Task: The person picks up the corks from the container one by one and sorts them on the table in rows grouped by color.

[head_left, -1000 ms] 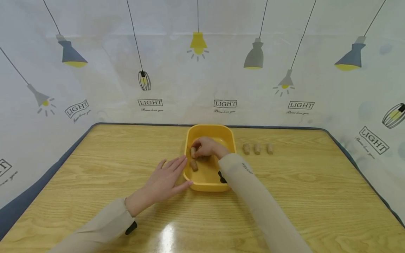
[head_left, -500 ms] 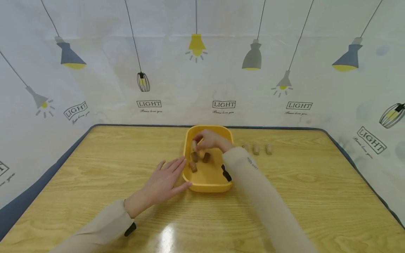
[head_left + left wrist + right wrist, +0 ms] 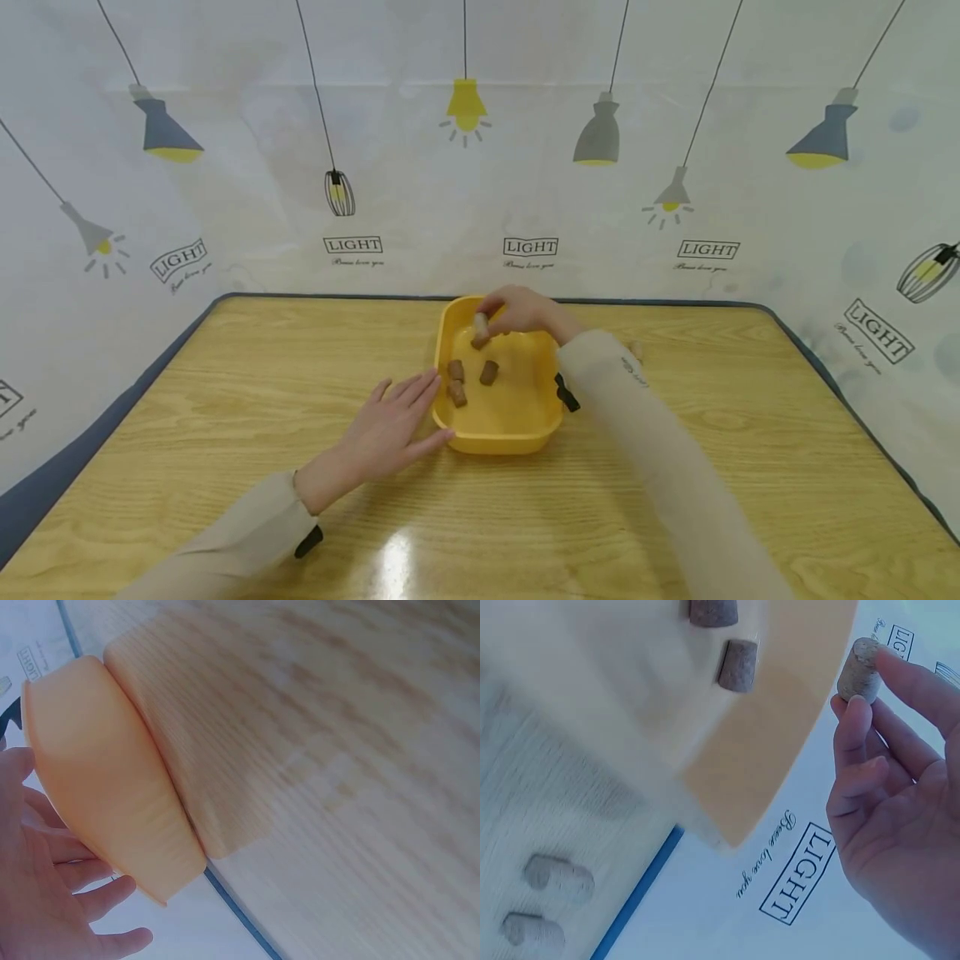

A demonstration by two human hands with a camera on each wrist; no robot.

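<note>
Head view: a person's right hand pinches a pale cork over the far part of a yellow tub; three brown corks lie on the tub's floor; the left hand, fingers extended, touches the tub's left side; right wrist view shows two more corks side by side on the wooden table.

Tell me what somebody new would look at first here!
Probably the bright yellow bin, on the wooden table near its far edge. Then the right hand, pinching a cork toward the bin's far end. High on the wall behind, the printed yellow lamp stands out too.
</note>
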